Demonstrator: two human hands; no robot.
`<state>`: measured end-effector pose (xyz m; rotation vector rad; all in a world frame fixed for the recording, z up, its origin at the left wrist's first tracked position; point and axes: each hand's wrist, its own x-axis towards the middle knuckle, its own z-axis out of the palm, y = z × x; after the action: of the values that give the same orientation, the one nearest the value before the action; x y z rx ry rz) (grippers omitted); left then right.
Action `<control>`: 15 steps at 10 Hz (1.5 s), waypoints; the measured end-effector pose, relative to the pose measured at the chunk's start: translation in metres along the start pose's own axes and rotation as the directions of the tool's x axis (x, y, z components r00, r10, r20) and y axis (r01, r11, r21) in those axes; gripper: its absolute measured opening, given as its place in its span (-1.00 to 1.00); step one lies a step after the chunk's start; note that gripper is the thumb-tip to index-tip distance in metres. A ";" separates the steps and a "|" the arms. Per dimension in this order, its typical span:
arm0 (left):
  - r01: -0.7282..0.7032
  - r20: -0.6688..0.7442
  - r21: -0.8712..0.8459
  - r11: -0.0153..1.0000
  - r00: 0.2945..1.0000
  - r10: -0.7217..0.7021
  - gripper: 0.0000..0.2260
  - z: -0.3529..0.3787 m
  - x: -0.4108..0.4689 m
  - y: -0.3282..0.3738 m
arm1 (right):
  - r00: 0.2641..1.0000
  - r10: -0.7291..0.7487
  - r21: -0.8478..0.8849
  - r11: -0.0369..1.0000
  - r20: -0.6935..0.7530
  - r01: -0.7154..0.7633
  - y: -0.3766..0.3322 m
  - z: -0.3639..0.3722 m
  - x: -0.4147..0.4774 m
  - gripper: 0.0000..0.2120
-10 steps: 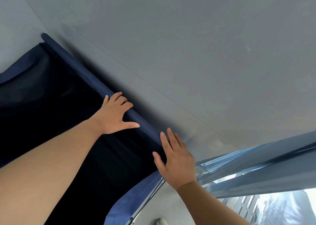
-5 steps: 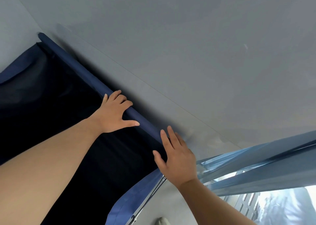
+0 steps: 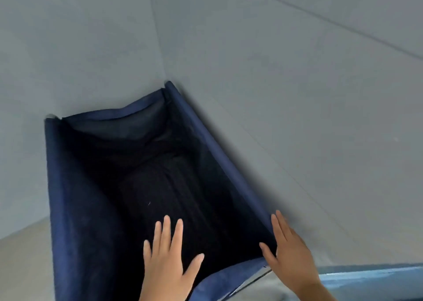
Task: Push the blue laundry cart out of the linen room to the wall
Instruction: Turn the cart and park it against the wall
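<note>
Blue fabric laundry cart point(image 3: 75, 186) sits tucked into the corner of the grey wall point(image 3: 297, 94), its right rim alongside it. Left hand point(image 3: 167, 261) hovers spread over the dark interior, fingers open, gripping nothing; right hand point(image 3: 290, 252) lies flat by the near right rim corner, holding nothing. Nudge gently to square it flush, then let go.

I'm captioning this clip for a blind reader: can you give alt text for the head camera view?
A deep, empty navy-blue fabric laundry cart stands tucked into a corner of plain grey walls, seen from above. The left hand hovers open, fingers spread, over its dark interior; the right hand lies flat at its near right corner.
</note>
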<state>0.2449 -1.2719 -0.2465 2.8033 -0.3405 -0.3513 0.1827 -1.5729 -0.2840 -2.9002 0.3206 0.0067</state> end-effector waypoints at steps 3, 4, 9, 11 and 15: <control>0.663 -0.005 -0.110 0.740 0.744 -0.668 0.12 -0.018 -0.136 -0.142 | 0.933 -0.360 0.018 0.933 0.013 0.360 0.010 -0.003 0.041 -0.24; 0.751 -0.059 -0.124 0.649 0.647 -0.760 0.01 0.025 -0.158 -0.135 | 0.892 -0.451 0.025 0.892 0.006 0.451 0.014 0.000 0.047 -0.24; 0.693 -0.152 -0.218 0.688 0.672 -0.725 -0.25 0.012 -0.130 -0.115 | 0.923 -0.353 -0.018 0.933 0.154 0.360 0.000 0.004 0.069 -0.16; 0.683 -0.162 -0.031 0.730 0.717 -0.678 -0.14 0.012 -0.119 -0.129 | 0.934 -0.323 -0.051 0.941 0.152 0.334 -0.010 0.002 0.082 -0.20; -0.215 -0.004 0.273 0.938 0.975 0.224 -0.25 -0.030 0.139 0.012 | 1.000 0.011 -0.051 0.999 0.009 -0.010 -0.042 0.005 0.067 -0.29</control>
<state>0.3814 -1.3126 -0.2434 2.9885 -0.7385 -0.2175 0.2576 -1.5463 -0.2812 -2.9484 0.3391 0.0304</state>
